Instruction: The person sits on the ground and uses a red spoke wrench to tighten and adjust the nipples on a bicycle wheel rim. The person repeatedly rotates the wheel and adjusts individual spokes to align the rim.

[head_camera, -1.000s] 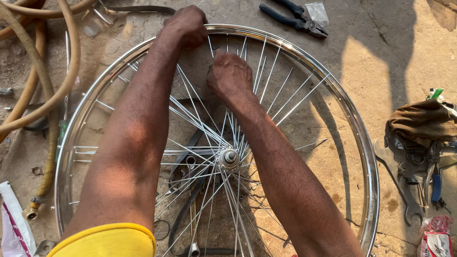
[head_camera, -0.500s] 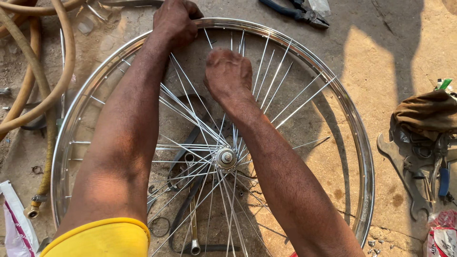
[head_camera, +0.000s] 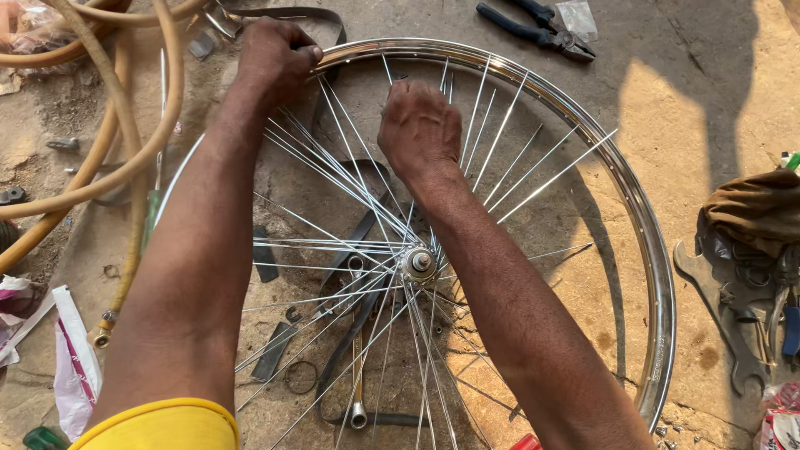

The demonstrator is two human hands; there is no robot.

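A shiny metal bicycle wheel rim [head_camera: 621,179] lies flat on the concrete floor, with thin steel spokes [head_camera: 508,167] fanning out from a central hub [head_camera: 418,263]. My left hand [head_camera: 273,60] grips the far edge of the rim at the top left. Just inside the far rim, my right hand [head_camera: 419,125] is closed over the spokes, fingers pinching one; the fingertips are hidden under the hand. Several spokes on the right hang loose, their ends short of the rim.
Blue-handled pliers [head_camera: 533,27] lie beyond the rim. Yellow hose [head_camera: 125,108] coils at the left. A wrench [head_camera: 357,367] and black strips lie under the wheel. A brown cloth [head_camera: 754,208] and spanners [head_camera: 725,308] sit at the right. A white packet [head_camera: 77,367] lies lower left.
Both hands and the wheel's far edge have shifted slightly upward in view. My left hand stays on the rim while my right hand works at the spokes near the far rim.
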